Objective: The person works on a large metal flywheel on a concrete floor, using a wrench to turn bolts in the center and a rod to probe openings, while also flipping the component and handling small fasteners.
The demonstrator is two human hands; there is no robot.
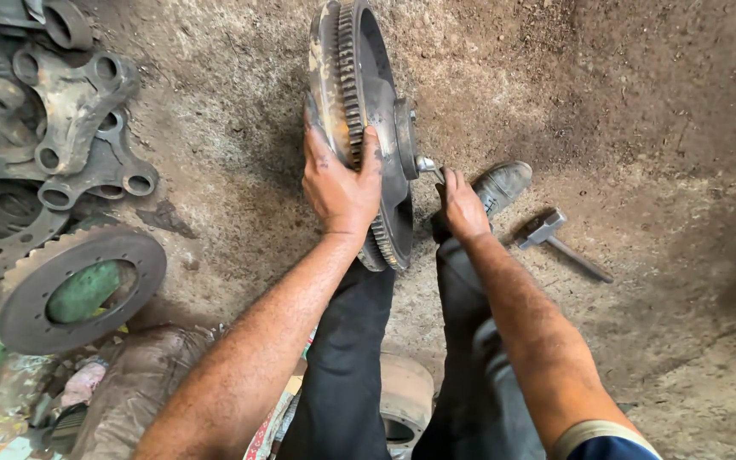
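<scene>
So the toothed flywheel [359,128] is stood up on its edge on the dirt floor [641,128], sitting at about 12 o'clock from the person, wedged between their legs and leaning a touch to the right. Left hand [338,183] is spread over the ring gear rim with fingers wrapped on the teeth, thumb on the face side, so that's the hand keeping it upright. Right hand [462,204] is curled shut around a small metal tool or bolt [427,164] poking into the hub at roughly 3 o'clock of the wheel; can't tell exactly what it is. If it were me I'd keep that left grip high on the rim and the knees snug, since a wheel on edge wants to roll or tip, and push the tool straight in line with the hub, not sideways. A hammer [560,243] lies on the floor at 4 o'clock, near the right shoe [503,183]. Off at 9 o'clock there's a gear ring [78,290] and a pile of cast brackets [78,128], well apart.
</scene>
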